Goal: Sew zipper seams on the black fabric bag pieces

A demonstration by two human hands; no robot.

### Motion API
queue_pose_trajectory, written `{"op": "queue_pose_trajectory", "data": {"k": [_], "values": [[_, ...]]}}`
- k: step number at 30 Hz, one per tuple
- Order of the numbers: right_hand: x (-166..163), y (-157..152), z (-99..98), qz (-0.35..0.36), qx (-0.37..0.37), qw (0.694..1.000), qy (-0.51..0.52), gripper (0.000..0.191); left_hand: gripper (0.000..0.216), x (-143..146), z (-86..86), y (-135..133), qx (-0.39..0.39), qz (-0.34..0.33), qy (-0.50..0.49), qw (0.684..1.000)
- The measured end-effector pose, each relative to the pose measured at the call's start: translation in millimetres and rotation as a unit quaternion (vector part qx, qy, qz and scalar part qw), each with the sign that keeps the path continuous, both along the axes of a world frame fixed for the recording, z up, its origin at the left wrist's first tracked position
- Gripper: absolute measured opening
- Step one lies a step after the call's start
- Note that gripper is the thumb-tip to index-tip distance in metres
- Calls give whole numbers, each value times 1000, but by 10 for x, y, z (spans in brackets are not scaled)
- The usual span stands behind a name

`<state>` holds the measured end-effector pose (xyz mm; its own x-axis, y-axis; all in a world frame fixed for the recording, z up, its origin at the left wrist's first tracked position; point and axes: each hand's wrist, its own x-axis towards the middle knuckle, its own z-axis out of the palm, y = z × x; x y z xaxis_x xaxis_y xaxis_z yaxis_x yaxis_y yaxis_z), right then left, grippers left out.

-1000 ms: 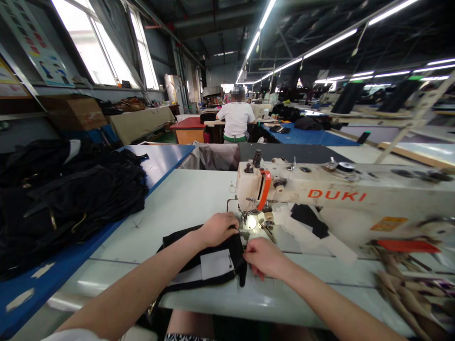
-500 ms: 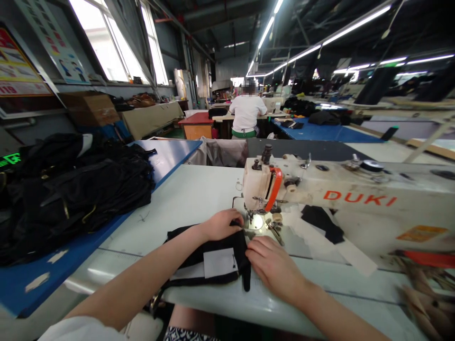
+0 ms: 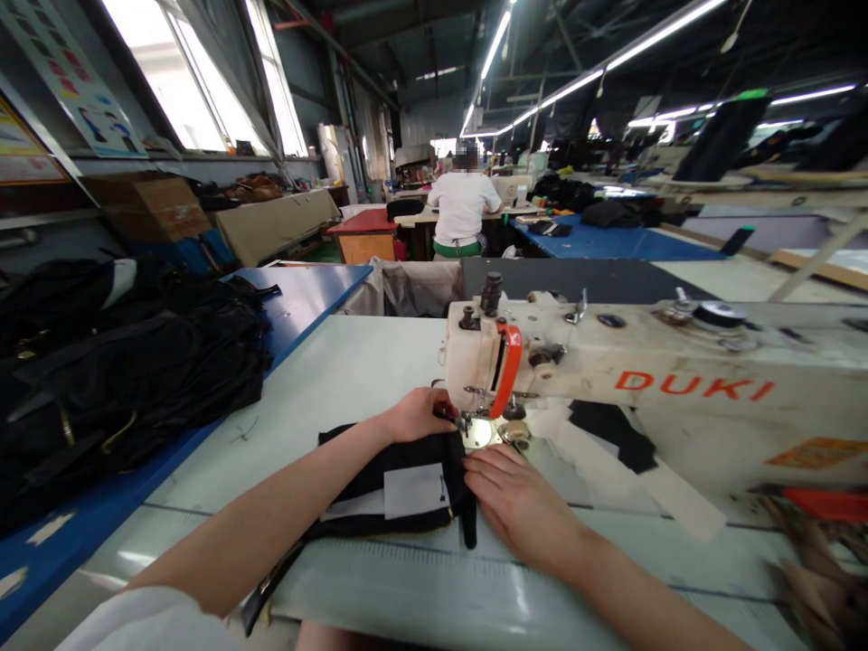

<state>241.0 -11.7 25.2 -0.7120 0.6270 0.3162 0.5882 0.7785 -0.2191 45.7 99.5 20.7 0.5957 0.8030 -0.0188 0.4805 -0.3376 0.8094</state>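
A black fabric piece with a gold-toothed zipper along its near edge lies on the sewing machine's pale table. A white label-like patch is on top of it. My left hand is closed at the fabric's far right corner, beside the presser foot, around a small dark object with a reddish edge; its kind is unclear. My right hand grips the fabric's right edge, fingers together, thumb hidden. The sewing machine has its lamp lighting the needle plate just beyond both hands.
A heap of black garments with zippers covers the blue table on the left. White strips and a black scrap lie under the machine arm. Farther off, a person sits facing away at another table.
My view has shifted slightly, so the machine sits a little farther left. The fabric's near zipper edge shows more now. Both hands keep nearly the same places on the fabric.
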Motion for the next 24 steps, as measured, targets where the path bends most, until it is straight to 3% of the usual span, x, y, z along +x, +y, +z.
{"op": "queue_pose_trajectory", "data": {"k": [5,11,17,24], "values": [[51,60,-22,-38,-15,999,-3,23,29,75,-56,178,-11,0,-51,999],[64,79,-64,-76,-21,997,-9,24,31,188,-48,259,-85,4,-83,993],[60,82,-65,-86,-25,996,-16,23,33,189,46,268,-133,-8,-105,986],[65,88,-73,-73,-32,997,-13,27,31,160,41,283,-139,-10,-96,986]]}}
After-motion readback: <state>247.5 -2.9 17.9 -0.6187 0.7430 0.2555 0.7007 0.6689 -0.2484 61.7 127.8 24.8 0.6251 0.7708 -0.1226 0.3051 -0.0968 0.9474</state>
